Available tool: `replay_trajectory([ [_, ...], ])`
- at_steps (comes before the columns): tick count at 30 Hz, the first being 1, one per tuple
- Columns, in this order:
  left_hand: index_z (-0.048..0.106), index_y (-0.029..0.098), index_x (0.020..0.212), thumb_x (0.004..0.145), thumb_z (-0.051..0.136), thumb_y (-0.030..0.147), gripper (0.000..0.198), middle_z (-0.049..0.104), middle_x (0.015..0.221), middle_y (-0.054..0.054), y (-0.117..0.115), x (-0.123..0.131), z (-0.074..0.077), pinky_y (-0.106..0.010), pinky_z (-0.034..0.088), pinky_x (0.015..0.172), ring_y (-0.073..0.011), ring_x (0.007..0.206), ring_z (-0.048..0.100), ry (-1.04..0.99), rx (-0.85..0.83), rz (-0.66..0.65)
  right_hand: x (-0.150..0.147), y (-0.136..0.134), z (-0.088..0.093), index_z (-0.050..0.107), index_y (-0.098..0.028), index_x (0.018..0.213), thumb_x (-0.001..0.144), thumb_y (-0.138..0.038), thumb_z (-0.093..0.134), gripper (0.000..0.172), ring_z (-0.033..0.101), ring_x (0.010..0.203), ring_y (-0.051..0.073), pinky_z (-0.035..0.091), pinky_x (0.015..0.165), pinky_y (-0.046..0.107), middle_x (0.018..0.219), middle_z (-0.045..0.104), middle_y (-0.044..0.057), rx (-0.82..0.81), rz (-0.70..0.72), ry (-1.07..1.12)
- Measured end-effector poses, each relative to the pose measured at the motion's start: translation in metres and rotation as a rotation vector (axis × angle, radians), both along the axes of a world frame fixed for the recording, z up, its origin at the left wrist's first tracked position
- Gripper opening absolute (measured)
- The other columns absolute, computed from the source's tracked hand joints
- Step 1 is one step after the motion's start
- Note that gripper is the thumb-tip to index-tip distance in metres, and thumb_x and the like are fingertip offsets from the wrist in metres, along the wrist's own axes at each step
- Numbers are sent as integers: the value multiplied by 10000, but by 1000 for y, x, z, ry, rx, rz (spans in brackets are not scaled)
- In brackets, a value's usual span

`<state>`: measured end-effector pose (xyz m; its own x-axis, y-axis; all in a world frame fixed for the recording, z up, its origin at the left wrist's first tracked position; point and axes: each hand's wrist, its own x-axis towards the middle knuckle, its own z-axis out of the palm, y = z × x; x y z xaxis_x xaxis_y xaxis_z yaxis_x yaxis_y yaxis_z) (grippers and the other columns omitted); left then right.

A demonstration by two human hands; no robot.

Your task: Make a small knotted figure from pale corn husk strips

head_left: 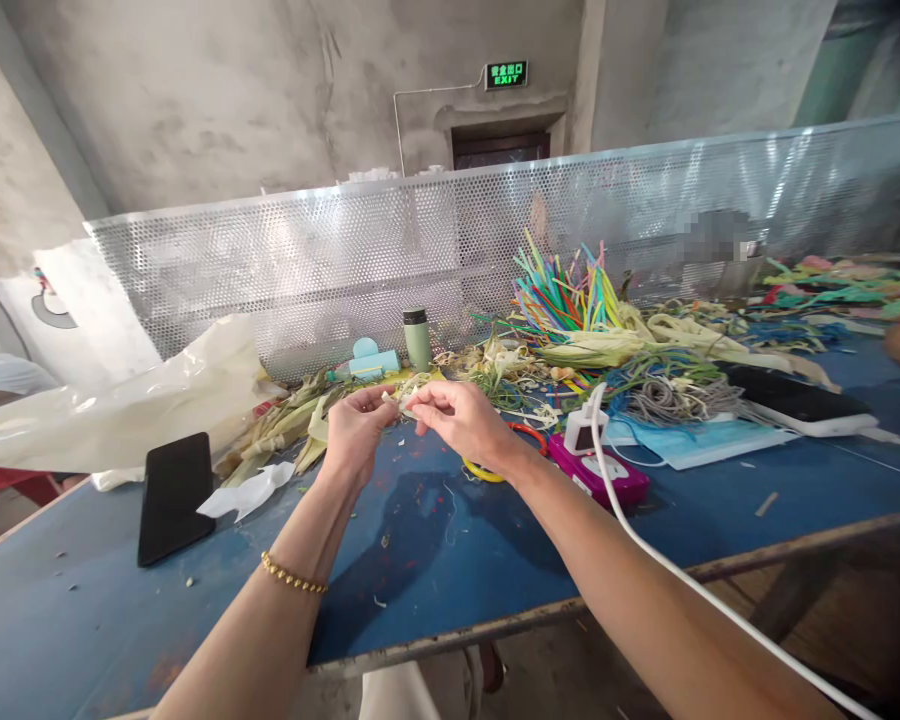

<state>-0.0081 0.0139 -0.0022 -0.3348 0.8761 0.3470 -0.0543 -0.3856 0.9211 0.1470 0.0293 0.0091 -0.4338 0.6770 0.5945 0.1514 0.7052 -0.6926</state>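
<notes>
Above the blue bench point(60, 610): one small pale piece point(400, 401), held between left hand point(353, 432) and right hand point(457, 420). Grip, both hands: fingertips pinched on the piece. Step, as judged: fine two-handed fingerwork; next move seems to call for a steady pinch. Container: green tumbler point(418, 347), upright, black lid point(414, 316) on, contents hidden.

On the blue tabletop point(60, 600) — a black phone point(176, 498), dried husks point(270, 440), a magenta power block point(615, 482), a blue mask point(720, 442).
</notes>
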Motion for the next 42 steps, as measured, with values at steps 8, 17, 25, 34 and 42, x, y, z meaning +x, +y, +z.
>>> replay_trajectory([
  [8,706,82,926,582,791,276,403,701,736,-52,-6,5,3,-243,451,597,-124,606,616,119,30,-39,5,4,-2,716,-168,999,818,-125,575,234,564,547,86,463,538,242,896,739,43,5,41,-30],
  [17,718,103,982,618,767,244,394,631,642,6,-9,6,3,-235,409,600,-96,596,534,224,4,-202,5,6,-2,734,-228,804,820,-223,695,43,545,929,201,392,838,352,910,666,46,600,-441,-133],
  [25,716,83,1002,601,790,215,428,624,624,-2,-15,8,7,-250,406,625,-90,570,536,78,-55,-412,3,9,-3,632,-182,818,879,-201,618,65,588,754,146,352,766,296,782,697,1,420,-339,-145],
  [34,694,39,1033,573,794,230,508,581,542,10,-12,5,5,-250,363,560,-99,525,518,80,-82,-267,3,6,-3,703,-220,783,846,-268,669,86,529,929,210,327,818,333,875,662,46,554,-492,-114],
  [42,639,11,1050,586,749,223,522,566,508,34,-6,2,2,-241,346,534,-94,498,493,84,-34,-71,5,7,-4,733,-247,805,854,-268,667,85,500,847,203,297,774,347,798,681,20,626,-495,-255],
])
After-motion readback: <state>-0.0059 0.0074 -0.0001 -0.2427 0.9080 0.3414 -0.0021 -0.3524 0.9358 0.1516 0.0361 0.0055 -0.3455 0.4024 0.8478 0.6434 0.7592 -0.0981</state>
